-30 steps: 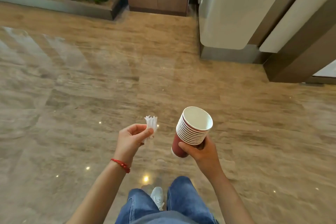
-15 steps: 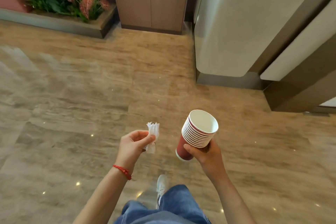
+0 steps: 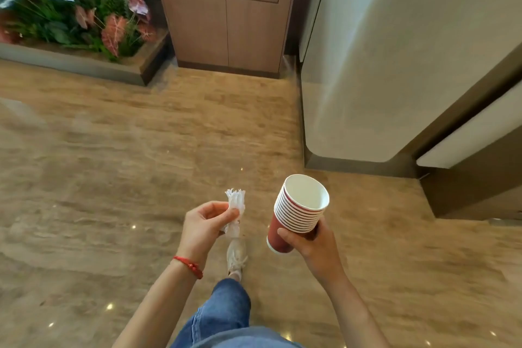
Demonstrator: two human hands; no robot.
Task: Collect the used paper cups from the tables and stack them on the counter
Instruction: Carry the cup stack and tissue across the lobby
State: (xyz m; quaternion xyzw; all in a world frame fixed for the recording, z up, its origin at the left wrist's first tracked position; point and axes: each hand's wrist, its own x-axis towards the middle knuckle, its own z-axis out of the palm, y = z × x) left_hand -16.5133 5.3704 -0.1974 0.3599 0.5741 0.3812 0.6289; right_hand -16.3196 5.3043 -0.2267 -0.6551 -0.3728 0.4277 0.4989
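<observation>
My right hand (image 3: 316,246) grips a stack of several red paper cups (image 3: 296,213) with white rims, tilted so the white inside of the top cup shows. My left hand (image 3: 204,224) pinches a crumpled white tissue (image 3: 235,210) between thumb and fingers, a red string bracelet on its wrist. Both hands are held in front of me above the polished brown stone floor (image 3: 141,164). No table is in view.
A wooden cabinet (image 3: 226,11) stands ahead at the top centre. A planter (image 3: 82,65) with green and pink leaves lies at the top left. A pale rounded counter wall (image 3: 381,65) fills the right. My jeans leg and white shoe (image 3: 236,258) show below.
The cabinet, planter and pale wall have drawn nearer and lower in view as I walk forward. Both hands keep their hold on the tissue and cups.
</observation>
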